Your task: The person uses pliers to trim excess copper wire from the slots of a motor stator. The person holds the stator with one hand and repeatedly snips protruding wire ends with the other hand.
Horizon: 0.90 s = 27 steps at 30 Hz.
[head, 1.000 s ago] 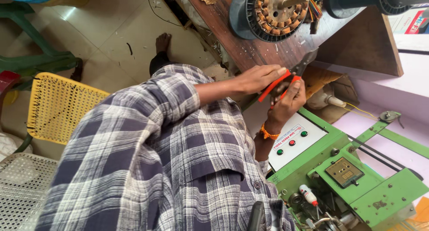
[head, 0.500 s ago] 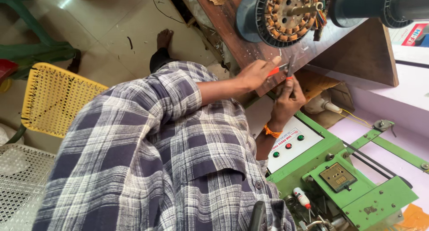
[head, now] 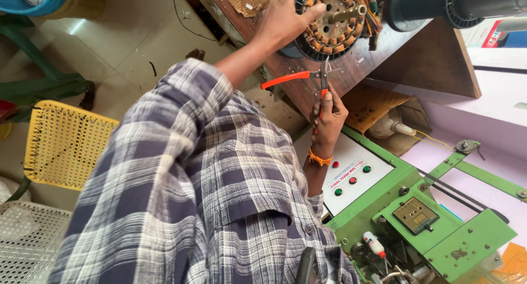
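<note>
Wooden desk [head: 379,53] runs across upper centre of frame, w/ wound motor stator [head: 335,23] on it. Left hand [head: 285,15] lies spread on stator. Right hand [head: 328,116] is clamped on orange-handled pliers [head: 307,78] just below; wire trimming looks unfinished.

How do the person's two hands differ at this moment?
The left hand lies spread on the round motor stator; the right hand is closed round one handle of the red-handled pliers. The left reaches far up the wooden bench; the right sits lower, nearer the body. Only the right wrist wears an orange band. Both are bare.
</note>
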Available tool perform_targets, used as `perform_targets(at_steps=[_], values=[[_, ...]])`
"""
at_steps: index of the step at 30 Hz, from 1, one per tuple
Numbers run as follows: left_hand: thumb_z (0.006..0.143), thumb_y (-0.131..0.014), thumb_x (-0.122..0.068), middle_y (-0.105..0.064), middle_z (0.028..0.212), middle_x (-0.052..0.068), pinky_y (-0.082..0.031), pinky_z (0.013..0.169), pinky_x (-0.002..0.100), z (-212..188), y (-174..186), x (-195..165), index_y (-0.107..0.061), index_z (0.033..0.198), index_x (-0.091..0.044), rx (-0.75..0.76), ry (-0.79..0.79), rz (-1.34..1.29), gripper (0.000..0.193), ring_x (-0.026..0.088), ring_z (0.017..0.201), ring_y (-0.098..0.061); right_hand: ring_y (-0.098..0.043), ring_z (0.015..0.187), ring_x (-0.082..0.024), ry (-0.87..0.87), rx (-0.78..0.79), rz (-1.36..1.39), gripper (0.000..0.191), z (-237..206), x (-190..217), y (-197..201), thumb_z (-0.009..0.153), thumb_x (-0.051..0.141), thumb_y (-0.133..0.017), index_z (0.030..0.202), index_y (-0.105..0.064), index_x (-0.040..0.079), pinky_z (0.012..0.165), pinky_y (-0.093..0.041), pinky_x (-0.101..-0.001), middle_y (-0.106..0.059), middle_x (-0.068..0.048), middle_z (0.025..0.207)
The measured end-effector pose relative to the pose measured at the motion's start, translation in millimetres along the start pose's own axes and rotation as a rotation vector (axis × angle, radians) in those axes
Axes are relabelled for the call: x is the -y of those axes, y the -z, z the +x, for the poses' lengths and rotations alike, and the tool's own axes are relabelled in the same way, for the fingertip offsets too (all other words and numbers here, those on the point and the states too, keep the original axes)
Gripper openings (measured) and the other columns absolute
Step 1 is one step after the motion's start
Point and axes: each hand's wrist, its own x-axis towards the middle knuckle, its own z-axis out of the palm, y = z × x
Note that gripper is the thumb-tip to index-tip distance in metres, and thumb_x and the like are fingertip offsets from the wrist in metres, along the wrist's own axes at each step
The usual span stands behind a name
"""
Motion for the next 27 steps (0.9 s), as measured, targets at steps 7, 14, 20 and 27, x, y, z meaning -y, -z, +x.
perform_targets(at_steps=[7, 14, 20, 27], values=[[0.086, -0.081, -0.056, -0.046, 0.154, 0.015, -0.045, 0.108, 0.059, 14, -23, 15, -0.039, 0.155, -0.025, 0.291, -0.055, 0.081, 0.087, 0.042, 0.132, -0.057, -0.039, 0.044, -0.003, -0.004, 0.014, -0.05, 0.043, 2, 3, -5, 0.108, 0.029, -0.059, 0.136, -0.064, -0.003, 0.04, -0.029, -0.0195, -0.056, -0.002, 0.065], [0.076, -0.096, -0.059, -0.059, 0.145, 0.014, -0.046, 0.11, 0.052, 39, -32, 26, -0.051, 0.149, -0.021, 0.317, -0.229, 0.073, 0.094, 0.036, 0.134, -0.056, -0.042, 0.044, -0.003, 0.003, 0.012, -0.032, 0.041, 7, -1, -9, 0.108, 0.029, -0.057, 0.133, -0.062, -0.003, 0.04, -0.031, -0.0197, -0.057, -0.002, 0.067], [0.062, -0.099, -0.054, -0.063, 0.138, 0.009, -0.047, 0.103, 0.047, 40, -11, 5, -0.057, 0.144, -0.025, 0.366, -0.118, 0.031, 0.096, 0.032, 0.126, -0.06, -0.049, 0.051, -0.006, 0.222, -0.032, -0.12, 0.033, 20, -41, -3, 0.109, 0.025, -0.06, 0.121, -0.064, -0.005, 0.044, -0.034, -0.0206, -0.059, -0.004, 0.071], [0.065, -0.097, -0.055, -0.069, 0.129, 0.012, -0.05, 0.098, 0.047, 52, -13, 5, -0.059, 0.143, -0.024, 0.388, -0.174, 0.114, 0.092, 0.032, 0.117, -0.065, -0.054, 0.056, -0.006, 0.576, -0.225, -0.386, 0.035, 50, -100, -20, 0.111, 0.029, -0.057, 0.121, -0.066, -0.003, 0.052, -0.041, -0.022, -0.057, 0.002, 0.067]])
